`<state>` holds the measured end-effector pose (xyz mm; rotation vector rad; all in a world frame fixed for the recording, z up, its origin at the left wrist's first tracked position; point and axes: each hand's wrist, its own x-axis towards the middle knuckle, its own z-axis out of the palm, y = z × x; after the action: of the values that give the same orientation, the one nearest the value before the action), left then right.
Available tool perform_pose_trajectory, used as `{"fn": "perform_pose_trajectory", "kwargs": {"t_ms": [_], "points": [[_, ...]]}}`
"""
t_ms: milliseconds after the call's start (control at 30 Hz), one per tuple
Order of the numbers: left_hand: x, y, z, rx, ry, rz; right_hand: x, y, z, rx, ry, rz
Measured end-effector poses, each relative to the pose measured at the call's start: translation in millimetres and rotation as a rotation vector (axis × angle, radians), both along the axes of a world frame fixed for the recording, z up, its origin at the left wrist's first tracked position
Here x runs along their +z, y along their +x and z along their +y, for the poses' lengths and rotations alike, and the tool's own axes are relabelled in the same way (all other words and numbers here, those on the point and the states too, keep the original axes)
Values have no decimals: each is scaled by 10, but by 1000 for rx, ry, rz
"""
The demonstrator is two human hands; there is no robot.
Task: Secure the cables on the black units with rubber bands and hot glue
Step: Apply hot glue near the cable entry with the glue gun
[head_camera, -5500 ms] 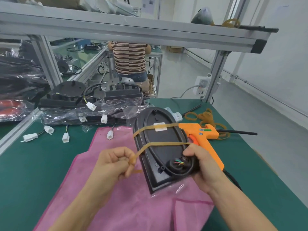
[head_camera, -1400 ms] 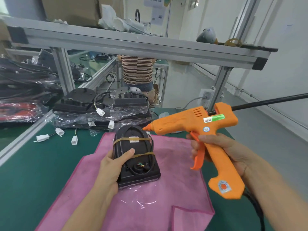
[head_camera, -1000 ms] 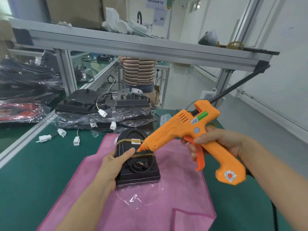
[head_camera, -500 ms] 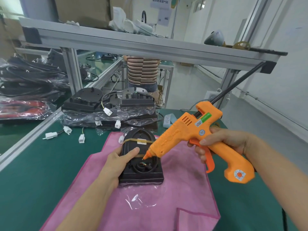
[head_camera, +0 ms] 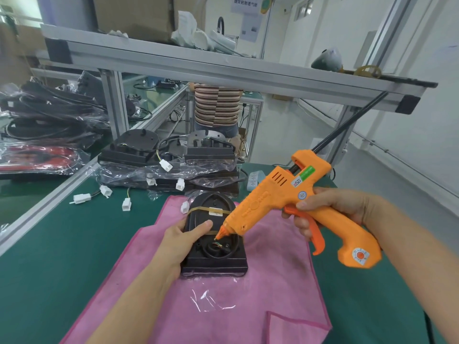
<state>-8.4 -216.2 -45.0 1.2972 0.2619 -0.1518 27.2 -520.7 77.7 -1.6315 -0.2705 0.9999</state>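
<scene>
A black unit (head_camera: pixel 215 263) lies flat on a pink cloth (head_camera: pixel 260 294), with two tan rubber bands (head_camera: pixel 198 208) stretched across it. A coiled black cable (head_camera: pixel 219 247) with coloured wires sits in its lower recess. My left hand (head_camera: pixel 182 240) grips the unit's left side, thumb lying over its top face. My right hand (head_camera: pixel 330 207) holds an orange hot glue gun (head_camera: pixel 293 202) by the handle, fingers at the trigger. The nozzle tip points down-left and hovers right at the cable recess; contact cannot be judged.
Several more black units (head_camera: pixel 169 157) in clear plastic, with white connectors (head_camera: pixel 126 204), are stacked at the back of the green table (head_camera: pixel 62 256). An aluminium frame shelf (head_camera: pixel 223 68) spans overhead. Bagged cables (head_camera: pixel 44 120) lie left. A person in a striped shirt (head_camera: pixel 216 105) stands behind.
The glue gun swung from level to nozzle-down, and its tip dropped to the cable recess. My left hand keeps holding the unit on the cloth.
</scene>
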Motion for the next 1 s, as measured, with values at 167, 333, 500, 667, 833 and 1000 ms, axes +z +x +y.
{"fn": "perform_pose_trajectory", "kwargs": {"t_ms": [167, 333, 500, 667, 833, 1000], "points": [[-10, 2, 5, -1, 8, 9, 38, 11, 45, 19, -43, 5], [0, 1, -1, -2, 9, 9, 106, 27, 75, 10, -76, -5], [19, -11, -11, -3, -1, 10, 93, 44, 60, 3, -76, -6], [19, -9, -6, -5, -7, 11, 106, 43, 66, -9, -74, 0], [11, -5, -5, 0, -14, 20, 142, 28, 75, -31, -89, -12], [10, -8, -7, 0, -2, 23, 141, 13, 79, -19, -73, -19]]}}
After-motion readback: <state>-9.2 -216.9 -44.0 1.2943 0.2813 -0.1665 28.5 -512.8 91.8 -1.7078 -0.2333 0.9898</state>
